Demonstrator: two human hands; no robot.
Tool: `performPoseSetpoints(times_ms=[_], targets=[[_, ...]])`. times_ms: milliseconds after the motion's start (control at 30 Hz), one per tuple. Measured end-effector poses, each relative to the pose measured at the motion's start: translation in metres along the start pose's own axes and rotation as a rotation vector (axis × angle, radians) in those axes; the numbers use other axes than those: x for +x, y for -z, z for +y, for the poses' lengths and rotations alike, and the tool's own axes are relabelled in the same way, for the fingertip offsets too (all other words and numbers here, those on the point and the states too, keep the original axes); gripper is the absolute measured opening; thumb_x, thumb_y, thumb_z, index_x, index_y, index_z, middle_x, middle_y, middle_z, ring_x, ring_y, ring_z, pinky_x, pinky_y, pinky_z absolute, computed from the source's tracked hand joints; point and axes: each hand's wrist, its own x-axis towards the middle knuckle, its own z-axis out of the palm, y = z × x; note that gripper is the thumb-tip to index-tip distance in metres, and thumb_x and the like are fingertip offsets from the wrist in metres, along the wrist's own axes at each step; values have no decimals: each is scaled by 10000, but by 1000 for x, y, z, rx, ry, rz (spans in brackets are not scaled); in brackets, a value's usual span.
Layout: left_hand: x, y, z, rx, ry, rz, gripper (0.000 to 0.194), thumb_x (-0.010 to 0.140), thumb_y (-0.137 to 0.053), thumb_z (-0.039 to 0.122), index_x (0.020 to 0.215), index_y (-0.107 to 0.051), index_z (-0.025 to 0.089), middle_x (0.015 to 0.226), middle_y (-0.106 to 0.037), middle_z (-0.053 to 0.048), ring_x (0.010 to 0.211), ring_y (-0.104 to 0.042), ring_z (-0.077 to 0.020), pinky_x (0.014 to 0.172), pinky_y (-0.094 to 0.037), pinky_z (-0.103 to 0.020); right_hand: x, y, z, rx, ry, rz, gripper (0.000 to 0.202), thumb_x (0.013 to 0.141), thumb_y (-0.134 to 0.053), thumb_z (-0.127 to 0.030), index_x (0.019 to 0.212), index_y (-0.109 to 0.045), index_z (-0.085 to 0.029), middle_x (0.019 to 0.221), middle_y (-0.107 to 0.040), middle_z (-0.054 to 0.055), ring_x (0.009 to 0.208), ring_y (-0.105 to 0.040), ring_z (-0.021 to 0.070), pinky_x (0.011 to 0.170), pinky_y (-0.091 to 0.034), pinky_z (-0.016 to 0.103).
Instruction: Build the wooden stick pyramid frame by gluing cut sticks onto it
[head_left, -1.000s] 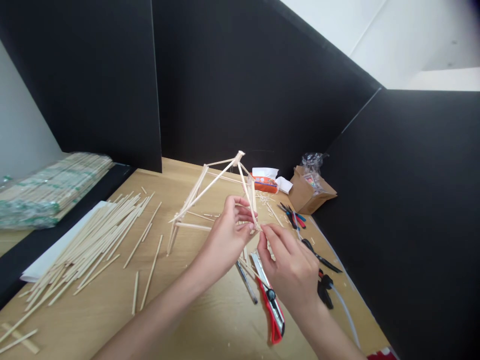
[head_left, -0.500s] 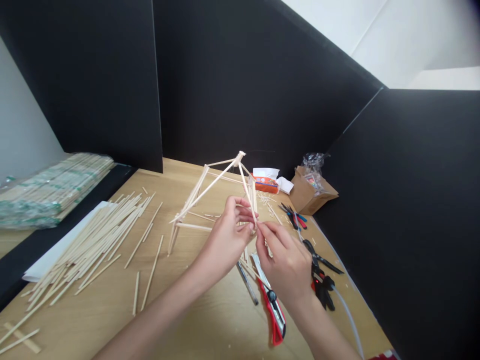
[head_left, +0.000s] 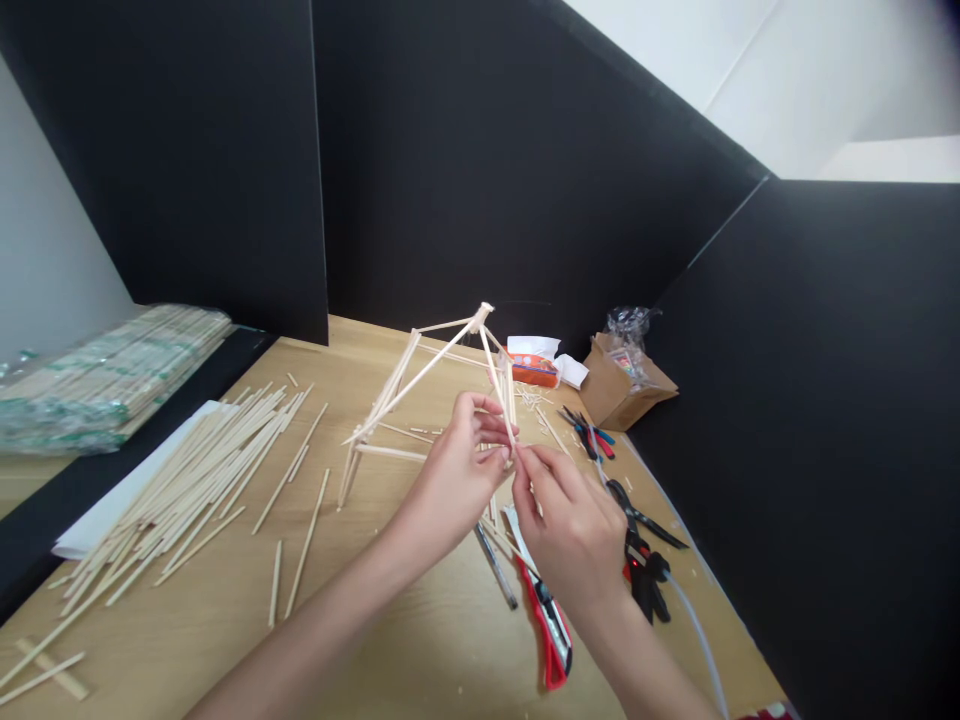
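Note:
A small frame of thin wooden sticks point(head_left: 433, 372) stands on the table, its sloping sticks meeting at a joined peak. At its near right corner, my left hand point(head_left: 459, 462) is closed round the lower end of a sloping stick point(head_left: 498, 376). My right hand point(head_left: 571, 510) meets it there, thumb and forefinger pinched at the same joint. Whatever small piece the right fingertips may hold is hidden. Under my right hand lie a red utility knife point(head_left: 551, 635) and a pen point(head_left: 496, 567).
Many loose sticks point(head_left: 202, 480) lie on white paper at left, beside a plastic-wrapped stick bundle point(head_left: 112, 380). At right are a black glue gun point(head_left: 643, 560) with a cable, pliers point(head_left: 589, 432), a cardboard box point(head_left: 622, 385) and an orange tissue pack point(head_left: 532, 368). Black panels surround the table.
The view has shifted very slightly. Both hands stay at the same corner of the stick frame, with almost no movement.

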Motion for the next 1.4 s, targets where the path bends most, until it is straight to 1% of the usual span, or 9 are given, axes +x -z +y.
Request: performPoseSetpoints(times_ms=[100, 200, 767, 1200, 1267, 1400], targets=[[0, 0, 0, -4, 1, -7, 299, 797, -551, 74, 1005, -404, 230, 956, -611, -33, 926, -617, -163, 861, -486, -368, -1, 2, 2, 28, -47, 3, 178, 864, -592, -179, 1015, -687, -167, 958, -723, 41, 782, -659, 147, 738, -438, 255], [0, 0, 0, -3, -2, -8, 297, 799, -554, 74, 1002, -403, 229, 958, -606, -33, 924, -617, -165, 860, -487, -370, -1, 3, 3, 43, -67, -11, 163, 873, -575, -183, 989, -690, -176, 946, -723, 46, 782, -661, 151, 745, -443, 253], [-1, 0, -2, -11, -7, -6, 302, 794, -545, 64, 997, -403, 235, 969, -608, -31, 933, -613, -155, 849, -493, -348, 0, -2, 1, 26, -13, -11, 150, 864, -594, -175, 988, -679, -176, 947, -726, 20, 741, -651, 138, 712, -417, 259], [1, 1, -5, 20, -20, -1, 312, 789, -546, 61, 1004, -404, 236, 961, -614, -29, 924, -617, -157, 833, -493, -341, 1, -2, 6, 90, -9, -38, 155, 872, -574, -165, 1000, -661, -173, 965, -719, 22, 800, -659, 164, 760, -428, 272], [1, 1, -7, 17, -26, -1, 314, 788, -548, 62, 1008, -406, 235, 962, -613, -31, 926, -615, -155, 838, -493, -340, 2, -2, 6, 115, -25, -41, 150, 873, -572, -172, 996, -656, -183, 961, -715, 17, 802, -657, 164, 762, -434, 270], [1, 0, -8, -4, -19, -2, 316, 787, -560, 76, 1007, -397, 234, 960, -598, -33, 921, -610, -152, 829, -505, -335, 1, -4, 5, 198, -119, -52, 145, 876, -553, -164, 995, -635, -183, 962, -694, 30, 857, -646, 161, 773, -452, 257]])
